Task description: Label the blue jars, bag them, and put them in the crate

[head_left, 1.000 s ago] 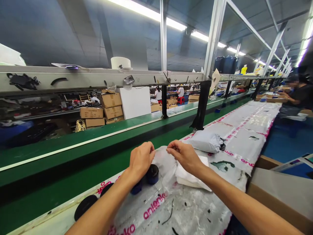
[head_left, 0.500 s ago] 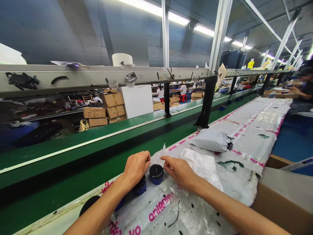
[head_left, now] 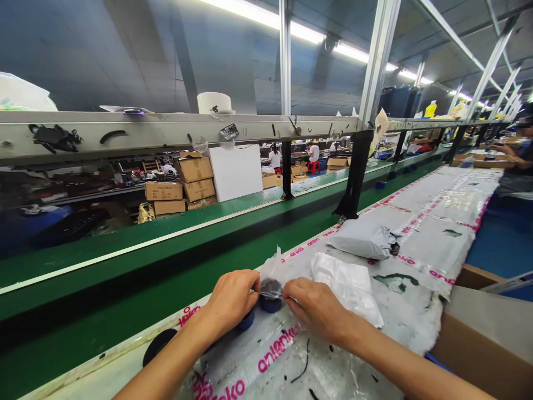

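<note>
Pinching thin clear plastic film (head_left: 272, 266) over small round dark-blue lidded jar (head_left: 270, 295) on tabletop (head_left: 416, 311): left hand (head_left: 231, 300) grip narrow on film, right hand (head_left: 317, 306) likewise. Likely risks: film tearing, jar tipping against second dark-blue jar (head_left: 246, 321) just beside.

Both hands at the table's (head_left: 408, 311) near-left edge: left hand (head_left: 231, 300) and right hand (head_left: 318, 305) pinching a clear plastic bag (head_left: 272, 266) over a dark blue round jar (head_left: 270, 303). Second jar (head_left: 246, 321) under the left hand (mostly hidden). White folded bag (head_left: 347, 286) just beside the right hand, grey parcel (head_left: 362, 240) farther along, green conveyor belt (head_left: 125, 289) alongside.
</note>
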`<state>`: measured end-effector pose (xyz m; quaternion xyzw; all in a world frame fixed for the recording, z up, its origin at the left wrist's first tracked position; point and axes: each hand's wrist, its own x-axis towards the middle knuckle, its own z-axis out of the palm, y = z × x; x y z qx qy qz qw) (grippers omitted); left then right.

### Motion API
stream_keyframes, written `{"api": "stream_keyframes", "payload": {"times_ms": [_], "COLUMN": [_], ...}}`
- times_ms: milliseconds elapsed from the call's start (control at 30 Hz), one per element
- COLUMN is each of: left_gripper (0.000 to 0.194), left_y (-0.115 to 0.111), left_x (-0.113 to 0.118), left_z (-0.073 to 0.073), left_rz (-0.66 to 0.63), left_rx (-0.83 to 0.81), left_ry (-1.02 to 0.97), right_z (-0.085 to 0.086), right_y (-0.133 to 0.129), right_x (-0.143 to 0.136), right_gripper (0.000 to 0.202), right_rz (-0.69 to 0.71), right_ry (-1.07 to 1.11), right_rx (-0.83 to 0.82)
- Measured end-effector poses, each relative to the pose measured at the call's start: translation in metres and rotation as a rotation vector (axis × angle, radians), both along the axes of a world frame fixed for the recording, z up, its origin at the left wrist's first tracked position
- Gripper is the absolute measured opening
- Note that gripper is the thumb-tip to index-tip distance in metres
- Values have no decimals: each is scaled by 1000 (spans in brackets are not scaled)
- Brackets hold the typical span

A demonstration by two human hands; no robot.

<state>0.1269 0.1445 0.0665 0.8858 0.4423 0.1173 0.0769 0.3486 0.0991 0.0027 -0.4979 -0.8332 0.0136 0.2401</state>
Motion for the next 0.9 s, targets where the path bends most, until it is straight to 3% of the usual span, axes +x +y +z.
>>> {"api": "stream_keyframes", "payload": {"times_ms": [267, 667, 900], "left_gripper": [13, 19, 20], "left_y": [4, -11, -17], "left_x": [7, 28, 33], "left_z": [2, 1, -11], "left_rz": [50, 93, 127], "left_rx": [-74, -1, -3], "left_ry": [66, 251, 247], "right_z": [9, -6, -11], "right_y": [-3, 3, 9], "right_x": [-2, -2, -5], "right_gripper": [14, 11, 12], "right_rz": [48, 42, 30], "right_ry": [-190, -360, -359], "right_rx": [16, 124, 49]}}
